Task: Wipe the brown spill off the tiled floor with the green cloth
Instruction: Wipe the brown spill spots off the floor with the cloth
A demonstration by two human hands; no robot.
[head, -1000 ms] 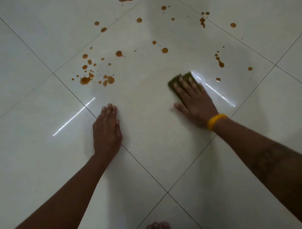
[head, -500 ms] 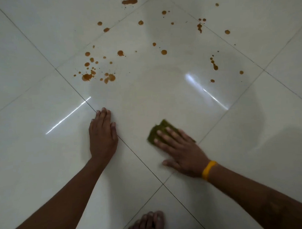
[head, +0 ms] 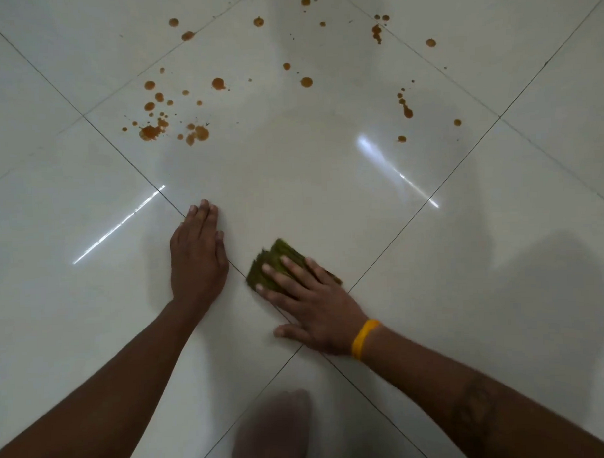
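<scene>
My right hand (head: 313, 303) presses flat on the folded green cloth (head: 274, 260), fingers spread over it, near the tile joint in the middle of the floor. A yellow band circles that wrist. My left hand (head: 197, 253) rests flat on the white tiled floor (head: 91, 322) just left of the cloth, fingers straight and together. The brown spill lies farther away: a dense cluster of drops (head: 173, 127) at the upper left, scattered drops (head: 305, 81) at the top centre, and a small trail (head: 406, 108) at the upper right.
Glossy white tiles with dark grout lines run diagonally. Two bright light reflections streak the floor. A blurred foot or knee (head: 273, 432) shows at the bottom centre. Shadows fall on the tiles at the right.
My right hand has dragged the green cloth from near the upper-right drops toward me and leftward, ending beside the left hand. The left hand has stayed planted.
</scene>
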